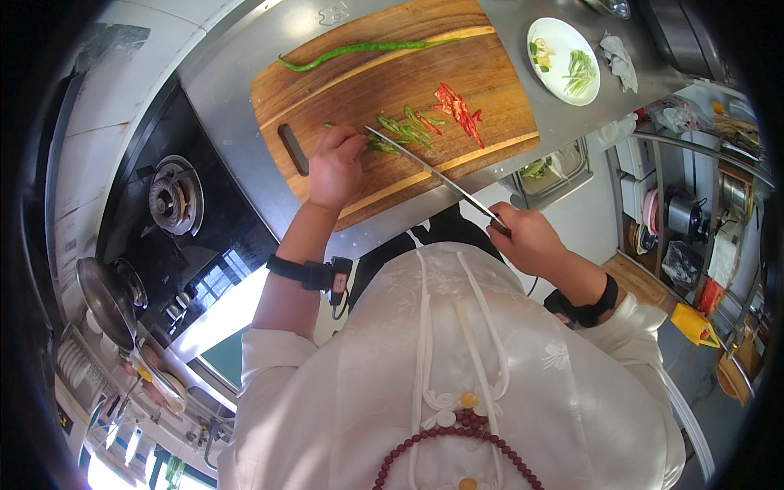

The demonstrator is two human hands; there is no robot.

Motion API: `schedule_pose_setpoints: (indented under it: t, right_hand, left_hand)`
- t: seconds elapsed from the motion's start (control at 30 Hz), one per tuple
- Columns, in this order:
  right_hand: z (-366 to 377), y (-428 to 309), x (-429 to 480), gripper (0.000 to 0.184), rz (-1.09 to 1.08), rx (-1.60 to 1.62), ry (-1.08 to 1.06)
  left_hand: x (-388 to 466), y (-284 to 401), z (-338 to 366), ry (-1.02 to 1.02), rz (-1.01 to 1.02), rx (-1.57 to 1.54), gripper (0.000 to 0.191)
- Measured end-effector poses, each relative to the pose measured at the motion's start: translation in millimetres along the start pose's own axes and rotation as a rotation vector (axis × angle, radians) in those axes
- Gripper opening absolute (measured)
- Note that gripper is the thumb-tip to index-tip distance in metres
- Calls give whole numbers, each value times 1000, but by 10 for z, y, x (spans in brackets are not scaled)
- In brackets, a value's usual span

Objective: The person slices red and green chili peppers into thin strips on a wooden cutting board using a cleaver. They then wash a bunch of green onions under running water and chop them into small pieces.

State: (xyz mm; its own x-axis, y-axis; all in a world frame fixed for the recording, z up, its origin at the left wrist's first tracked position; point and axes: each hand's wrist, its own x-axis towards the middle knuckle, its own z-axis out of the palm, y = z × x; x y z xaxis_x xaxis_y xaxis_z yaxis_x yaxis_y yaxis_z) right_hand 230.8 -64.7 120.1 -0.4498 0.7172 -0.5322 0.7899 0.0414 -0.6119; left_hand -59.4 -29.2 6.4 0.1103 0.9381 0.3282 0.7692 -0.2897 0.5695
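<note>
My right hand [528, 240] grips the dark handle of a kitchen knife [442, 177]. Its blade slants up and left across the wooden cutting board [343, 98], its tip close to the fingers of my left hand [335, 168]. Those fingers are curled down on a piece of green chili pepper [381, 146], mostly hidden beneath them. Sliced green chili [401, 130] lies just beyond the blade. To its right is a pile of sliced red chili [458, 110]. One long, whole green chili pepper [361, 48] rests along the board's far side.
A white plate [554, 86] with pale pieces and green shreds stands right of the board, beside a crumpled cloth [620, 61]. Left is a gas burner [176, 195] on a black hob. An open drawer or tray [554, 190] holds vegetable scraps below the counter edge. Shelves stand far right.
</note>
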Motion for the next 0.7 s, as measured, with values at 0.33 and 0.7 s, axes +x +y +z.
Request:
schedule_pose_setpoints:
  t: [0.33,0.7]
  right_hand:
    - [-101,53,-38,16,-64,-80,9]
    - [-159,136,14,16,-131,-51,12]
  left_hand:
    - [33,-45,-63,-100,85,-52,13]
    - [-48,108,-48,-97,61,-43,11]
